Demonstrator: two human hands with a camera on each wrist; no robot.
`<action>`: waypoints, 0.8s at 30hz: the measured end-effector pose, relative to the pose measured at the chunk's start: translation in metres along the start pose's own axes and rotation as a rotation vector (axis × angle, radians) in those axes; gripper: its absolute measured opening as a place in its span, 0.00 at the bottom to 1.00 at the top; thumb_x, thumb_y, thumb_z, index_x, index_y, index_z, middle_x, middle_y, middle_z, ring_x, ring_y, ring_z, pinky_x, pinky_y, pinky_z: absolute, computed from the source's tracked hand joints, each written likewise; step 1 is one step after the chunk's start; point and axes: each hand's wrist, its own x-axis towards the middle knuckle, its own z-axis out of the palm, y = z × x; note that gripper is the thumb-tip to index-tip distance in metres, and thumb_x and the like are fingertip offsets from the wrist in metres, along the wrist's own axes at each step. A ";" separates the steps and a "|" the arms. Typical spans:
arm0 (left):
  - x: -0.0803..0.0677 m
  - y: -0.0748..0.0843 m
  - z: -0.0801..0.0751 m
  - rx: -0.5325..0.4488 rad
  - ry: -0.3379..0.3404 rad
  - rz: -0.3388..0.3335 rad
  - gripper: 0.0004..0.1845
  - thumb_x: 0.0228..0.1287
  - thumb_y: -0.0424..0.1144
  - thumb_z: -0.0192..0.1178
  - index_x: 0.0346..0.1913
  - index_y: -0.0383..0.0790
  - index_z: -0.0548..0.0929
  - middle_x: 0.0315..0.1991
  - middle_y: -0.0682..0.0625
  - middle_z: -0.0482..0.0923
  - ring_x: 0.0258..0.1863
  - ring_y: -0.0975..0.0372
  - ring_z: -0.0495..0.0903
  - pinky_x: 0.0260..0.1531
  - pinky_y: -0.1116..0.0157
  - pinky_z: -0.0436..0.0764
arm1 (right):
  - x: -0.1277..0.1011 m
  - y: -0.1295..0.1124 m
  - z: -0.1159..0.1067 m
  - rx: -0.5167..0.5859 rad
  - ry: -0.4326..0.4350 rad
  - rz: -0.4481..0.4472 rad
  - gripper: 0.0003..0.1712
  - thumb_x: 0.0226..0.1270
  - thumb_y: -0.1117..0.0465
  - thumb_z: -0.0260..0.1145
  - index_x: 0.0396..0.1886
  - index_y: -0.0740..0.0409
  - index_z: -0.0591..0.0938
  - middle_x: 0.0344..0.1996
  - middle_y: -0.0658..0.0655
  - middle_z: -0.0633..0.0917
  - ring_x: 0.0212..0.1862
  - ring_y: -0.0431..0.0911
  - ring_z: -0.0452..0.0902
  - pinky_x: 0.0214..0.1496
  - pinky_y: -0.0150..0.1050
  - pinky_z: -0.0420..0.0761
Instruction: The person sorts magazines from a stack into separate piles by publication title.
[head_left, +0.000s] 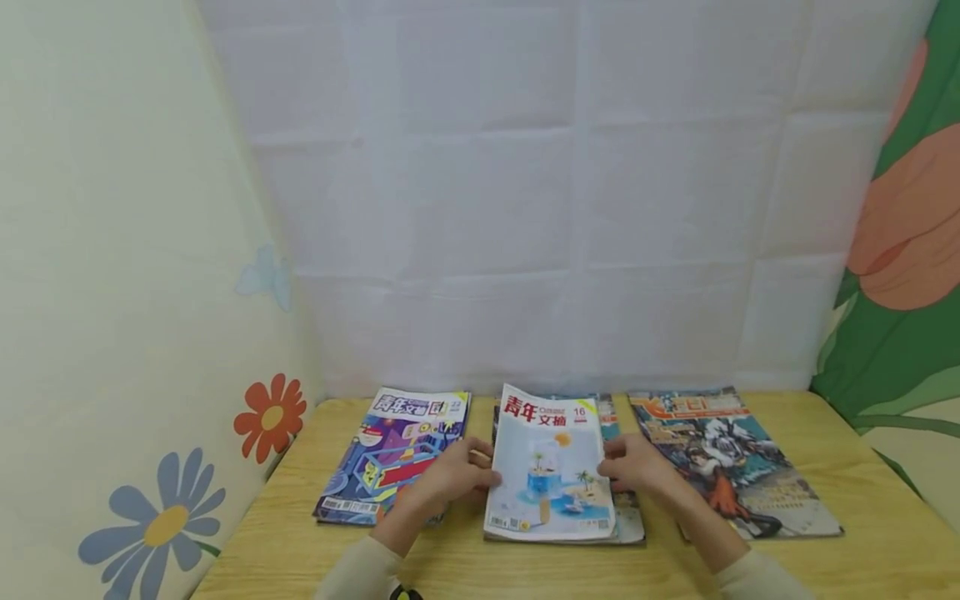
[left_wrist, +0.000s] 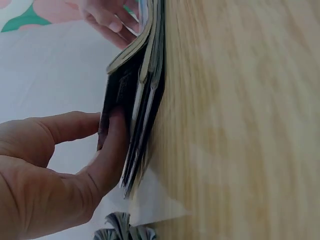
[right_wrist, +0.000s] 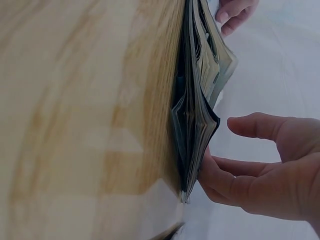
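Note:
A white magazine (head_left: 551, 467) with a beach-and-ice-lolly cover lies on top of the middle stack, over a darker magazine (head_left: 632, 521) that shows at its right side. My left hand (head_left: 459, 473) pinches the top magazine's left edge. In the left wrist view its dark underside (left_wrist: 117, 90) stands tilted off the stack, with one fingertip beneath it and another on its outer face. At the right edge is my right hand (head_left: 637, 462). In the right wrist view its fingers (right_wrist: 220, 177) touch the stack's side, while the thumb stands apart from the pages.
A purple magazine (head_left: 401, 458) lies on others to the left. On the right is a magazine with a fantasy-art cover (head_left: 731, 467). All rest on a wooden table (head_left: 247, 554), with a white cloth (head_left: 555, 208) hanging behind and a painted wall (head_left: 142, 292) on the left.

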 end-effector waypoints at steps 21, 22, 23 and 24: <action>-0.007 0.008 -0.003 -0.150 -0.023 0.163 0.25 0.58 0.24 0.67 0.57 0.34 0.71 0.45 0.40 0.81 0.40 0.50 0.83 0.35 0.52 0.87 | 0.006 0.006 -0.005 0.077 0.020 0.012 0.29 0.68 0.68 0.65 0.64 0.81 0.71 0.47 0.66 0.83 0.41 0.52 0.83 0.41 0.47 0.85; -0.007 0.008 -0.004 -0.159 -0.024 0.173 0.25 0.58 0.24 0.67 0.57 0.34 0.71 0.45 0.40 0.81 0.40 0.50 0.83 0.35 0.52 0.87 | 0.006 0.006 -0.004 0.083 0.023 0.005 0.29 0.68 0.68 0.65 0.64 0.80 0.71 0.46 0.65 0.84 0.40 0.52 0.83 0.41 0.47 0.85; -0.006 0.009 -0.005 -0.171 -0.029 0.181 0.25 0.58 0.24 0.67 0.57 0.34 0.71 0.46 0.40 0.81 0.40 0.50 0.83 0.36 0.52 0.87 | 0.007 0.005 -0.004 0.093 0.025 -0.001 0.28 0.68 0.67 0.65 0.64 0.79 0.72 0.45 0.64 0.84 0.40 0.51 0.83 0.41 0.47 0.84; -0.006 0.009 -0.005 -0.182 -0.034 0.189 0.25 0.58 0.24 0.67 0.57 0.33 0.71 0.46 0.39 0.81 0.40 0.50 0.83 0.36 0.52 0.87 | 0.007 0.004 -0.004 0.101 0.029 -0.003 0.29 0.69 0.67 0.65 0.65 0.78 0.72 0.45 0.63 0.84 0.40 0.51 0.83 0.41 0.47 0.84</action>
